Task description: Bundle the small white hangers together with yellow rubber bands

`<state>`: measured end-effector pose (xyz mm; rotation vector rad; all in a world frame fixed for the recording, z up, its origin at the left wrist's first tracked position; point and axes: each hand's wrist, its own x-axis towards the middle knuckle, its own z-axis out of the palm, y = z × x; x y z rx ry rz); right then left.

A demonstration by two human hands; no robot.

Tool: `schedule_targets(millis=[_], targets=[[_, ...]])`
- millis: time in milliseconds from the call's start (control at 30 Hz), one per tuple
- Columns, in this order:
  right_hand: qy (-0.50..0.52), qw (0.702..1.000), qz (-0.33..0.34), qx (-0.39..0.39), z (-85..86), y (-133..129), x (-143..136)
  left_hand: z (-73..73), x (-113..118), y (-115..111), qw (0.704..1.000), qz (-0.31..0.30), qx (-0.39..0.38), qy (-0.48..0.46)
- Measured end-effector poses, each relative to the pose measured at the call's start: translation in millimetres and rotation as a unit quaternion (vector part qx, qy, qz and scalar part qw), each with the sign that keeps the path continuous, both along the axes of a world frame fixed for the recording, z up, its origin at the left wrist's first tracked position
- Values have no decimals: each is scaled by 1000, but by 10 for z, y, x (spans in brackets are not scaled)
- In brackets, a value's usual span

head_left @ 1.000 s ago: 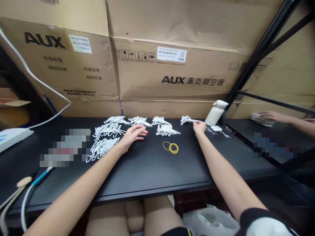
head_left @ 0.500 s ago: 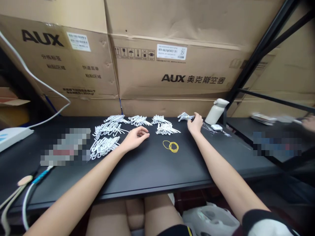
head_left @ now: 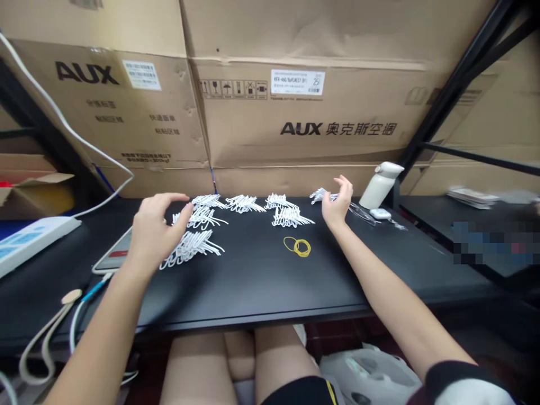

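Observation:
Several piles of thin white hook-shaped wires lie on the black table. My left hand (head_left: 157, 232) is over the left end of the table, fingers and thumb spread, holding nothing. Close by its thumb are a front-left pile of white hooks (head_left: 194, 247) and a second pile (head_left: 203, 217) just behind. My right hand (head_left: 338, 203) is at the back right, fingers apart, beside a bundle of white hooks (head_left: 319, 195) that it partly covers. Between the hands, another hook pile (head_left: 291, 217) lies behind several yellow rubber bands (head_left: 302, 247).
A pale bottle (head_left: 381, 185) stands at the back right, near a small white case (head_left: 380, 214) and a cable. On the left are a power strip (head_left: 37, 242), a phone (head_left: 110, 260) with a plugged-in cable, and an open carton (head_left: 37, 180). Large cardboard boxes (head_left: 346, 152) wall the back.
My left hand has moved left from the middle of the table to the left piles, and its fingers have spread. My right hand's fingers have lifted and opened beside the bundle. The view has shifted slightly.

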<state>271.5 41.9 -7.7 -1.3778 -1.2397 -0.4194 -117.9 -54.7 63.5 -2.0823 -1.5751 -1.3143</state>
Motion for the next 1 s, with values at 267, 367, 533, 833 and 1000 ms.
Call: schedule_targets(millis=[267,367,533,833,1000], targets=[[27,992,88,87,-47,74,-36,-670,-26,-289,951,55,-197,233],[27,991,104,85,-68,87,-45,-656,236,-305,928,69,-195,308],[11,990,110,83,-82,84,-87,-608,692,-180,916,38,-199,346],[-11,982,176,72,19,-149,-435,-595,1099,428,930,29,-192,311],[-37,954,295,-16,-17,-321,-748,-608,1020,579,942,-16,-118,313]])
